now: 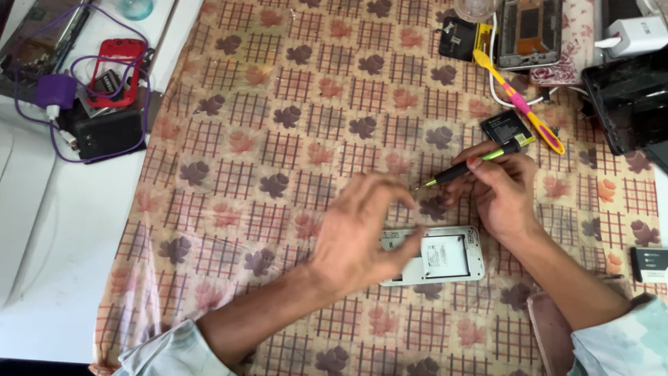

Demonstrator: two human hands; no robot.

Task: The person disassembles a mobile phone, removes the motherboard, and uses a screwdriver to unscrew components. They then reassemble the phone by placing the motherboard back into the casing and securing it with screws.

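A white phone lies open, back side up, on the patterned cloth, its battery bay showing. My left hand hovers over the phone's left end, fingers curled and apart, holding nothing that I can see. My right hand is just above the phone's right end and grips a black and green screwdriver. Its tip points left, above the cloth and clear of the phone.
A yellow and pink toothbrush and a black battery lie behind my right hand. Phone parts, a white charger and a black case crowd the far right. A red phone and purple cable lie far left.
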